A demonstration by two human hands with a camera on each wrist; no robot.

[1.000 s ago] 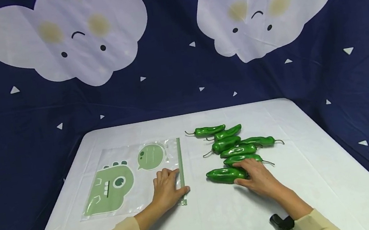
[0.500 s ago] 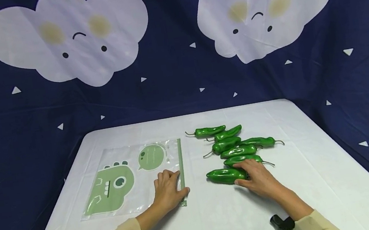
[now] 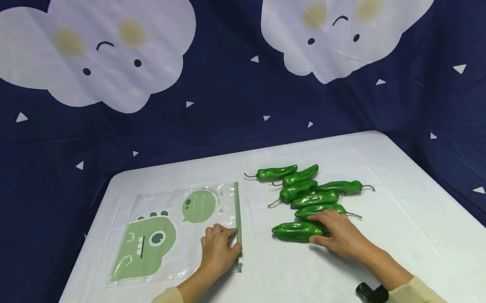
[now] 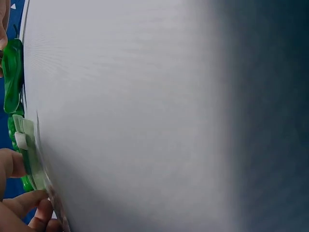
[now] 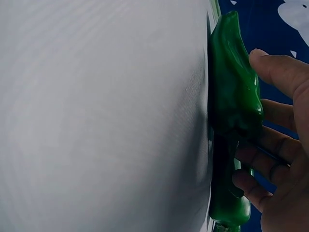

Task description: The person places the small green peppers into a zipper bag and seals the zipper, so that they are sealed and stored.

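A clear zip bag printed with a green monster lies flat at the left. My left hand pinches its green zip strip near the front corner, thumb over the strip and fingers at the edge. A white slider shows on the strip in the left wrist view. My right hand rests loosely about the stem end of the nearest green pepper, thumb on the near side, relaxed fingers spread beyond it. In the right wrist view that pepper lies on the table, its thumb-side surface uncovered.
Several more green peppers lie in a loose column behind the nearest one, a few touching. A white cloth covers the table. Behind it hangs a dark blue curtain with clouds. Black wrist cameras sit under both wrists.
My left thumb has drawn in leftward onto the zip strip, and the strip's front end has bent a little to the left. The right hand and the peppers have stayed put.
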